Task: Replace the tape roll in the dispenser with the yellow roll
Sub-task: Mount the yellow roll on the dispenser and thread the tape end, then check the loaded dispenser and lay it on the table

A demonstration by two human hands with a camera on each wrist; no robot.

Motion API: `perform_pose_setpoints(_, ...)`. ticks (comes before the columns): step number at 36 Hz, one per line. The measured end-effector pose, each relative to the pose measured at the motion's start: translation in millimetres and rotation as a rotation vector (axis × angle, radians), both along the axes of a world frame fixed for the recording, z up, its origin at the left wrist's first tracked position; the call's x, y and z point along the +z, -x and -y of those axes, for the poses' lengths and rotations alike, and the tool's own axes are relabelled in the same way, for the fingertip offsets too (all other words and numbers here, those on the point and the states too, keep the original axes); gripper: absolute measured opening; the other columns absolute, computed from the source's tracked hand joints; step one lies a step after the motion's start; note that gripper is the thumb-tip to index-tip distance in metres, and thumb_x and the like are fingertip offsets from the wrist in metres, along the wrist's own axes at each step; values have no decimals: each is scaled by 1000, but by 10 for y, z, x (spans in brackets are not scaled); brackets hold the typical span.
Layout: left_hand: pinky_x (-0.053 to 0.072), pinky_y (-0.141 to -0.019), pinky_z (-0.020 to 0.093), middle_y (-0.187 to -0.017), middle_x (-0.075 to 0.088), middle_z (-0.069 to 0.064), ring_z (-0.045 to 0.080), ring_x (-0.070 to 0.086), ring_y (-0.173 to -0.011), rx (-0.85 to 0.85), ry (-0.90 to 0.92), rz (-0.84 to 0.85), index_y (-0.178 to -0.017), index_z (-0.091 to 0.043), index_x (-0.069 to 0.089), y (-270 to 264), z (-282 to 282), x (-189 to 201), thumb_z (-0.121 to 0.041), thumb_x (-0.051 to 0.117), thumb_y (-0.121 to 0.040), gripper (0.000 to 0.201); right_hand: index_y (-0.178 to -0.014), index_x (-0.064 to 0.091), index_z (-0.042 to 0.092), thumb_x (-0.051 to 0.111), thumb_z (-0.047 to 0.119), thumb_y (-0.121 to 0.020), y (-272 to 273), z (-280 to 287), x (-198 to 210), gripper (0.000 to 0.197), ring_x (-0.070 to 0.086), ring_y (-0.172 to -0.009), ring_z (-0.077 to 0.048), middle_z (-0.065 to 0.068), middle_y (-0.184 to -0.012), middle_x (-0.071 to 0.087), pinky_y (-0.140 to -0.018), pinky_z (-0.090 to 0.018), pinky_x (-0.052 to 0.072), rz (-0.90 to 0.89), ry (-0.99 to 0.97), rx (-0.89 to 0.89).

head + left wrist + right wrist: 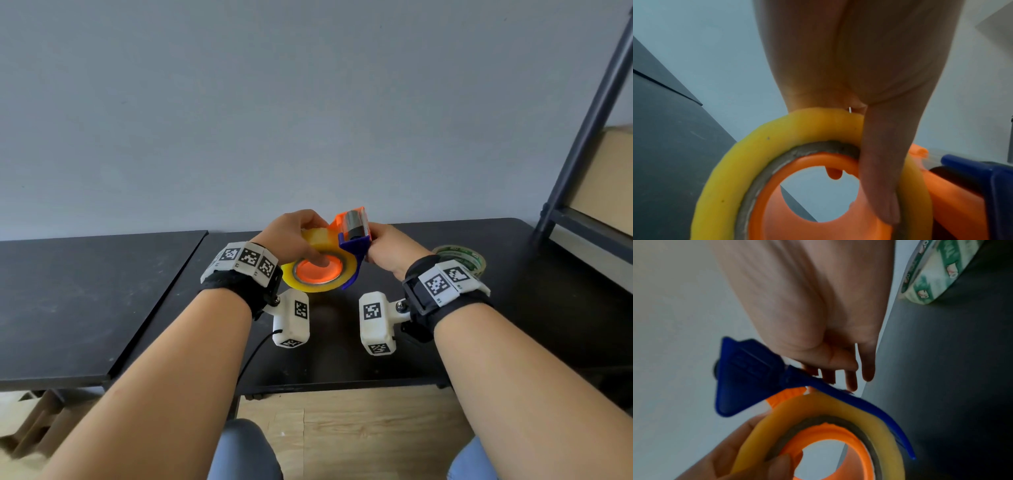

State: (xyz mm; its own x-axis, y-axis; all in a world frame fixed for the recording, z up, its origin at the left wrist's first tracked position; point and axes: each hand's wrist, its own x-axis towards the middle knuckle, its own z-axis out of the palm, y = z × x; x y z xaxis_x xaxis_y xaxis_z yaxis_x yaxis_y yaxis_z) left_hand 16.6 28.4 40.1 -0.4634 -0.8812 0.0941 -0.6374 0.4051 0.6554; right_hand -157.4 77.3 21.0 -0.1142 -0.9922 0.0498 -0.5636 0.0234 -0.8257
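The yellow roll [310, 240] sits around the orange hub of the blue and orange tape dispenser [354, 245], held in the air above the black table [342, 342]. My left hand [291, 236] grips the yellow roll [748, 155], thumb laid across its face onto the hub and fingers behind it. My right hand [387, 246] holds the dispenser by its blue head, beside the roller. In the right wrist view the blue frame [748, 378] curves round the yellow roll [838, 408], with the right fingers behind the frame. The orange hub [818, 227] shows through the roll's grey core.
A green printed tape roll [460, 258] lies flat on the table just right of my right wrist, also in the right wrist view [933, 270]. A second black table [85, 301] stands at the left. A dark metal shelf frame [582, 137] with a cardboard box rises at the right.
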Motion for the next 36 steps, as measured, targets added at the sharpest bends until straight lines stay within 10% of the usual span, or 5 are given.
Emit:
perform_pose_setpoints(5, 49, -85, 33, -112, 61, -6, 19, 59, -103, -33, 0, 40, -110, -31, 59, 10, 4, 39, -14, 87, -63, 57, -121, 63, 8, 48, -9, -89, -16, -2, -6, 39, 60, -113, -44, -26, -116, 67, -102, -54, 48, 7, -43, 35)
perform_pose_setpoints(17, 33, -87, 22, -118, 56, -8, 10, 48, -112, -25, 73, 119, -124, -31, 63, 75, 27, 61, -4, 76, -73, 59, -62, 53, 16, 49, -20, -80, -46, 169, -46, 40, 51, -77, -18, -1, -66, 53, -67, -26, 43, -101, -193, -7)
perform_pose_setpoints(23, 30, -93, 21, -139, 55, -4, 14, 43, -134, -18, 57, 30, -129, -29, 60, 71, 33, 27, 0, 73, -75, 63, -86, 65, 0, 47, -21, -75, -73, 190, -56, 29, 57, -81, -25, -14, -77, 62, -84, -43, 52, -76, -209, 10)
perform_pose_setpoints(29, 36, -96, 24, -120, 59, -9, 9, 47, -124, 21, 45, -77, -122, -29, 64, 10, 43, 56, -2, 75, -74, 56, -103, 63, -8, 50, -19, -68, -82, 144, -42, 39, 59, -91, -32, -22, -95, 64, -96, -52, 50, -1, -193, 27)
perform_pose_setpoints(36, 50, -73, 24, -105, 68, -2, 14, 61, -105, 30, 1, -203, -110, -26, 66, -53, 23, 153, 19, 44, -69, 64, -74, 58, 12, 55, -14, -66, -110, 162, -11, 28, 59, -108, -37, -20, -106, 66, -104, -50, 44, 55, -206, 4)
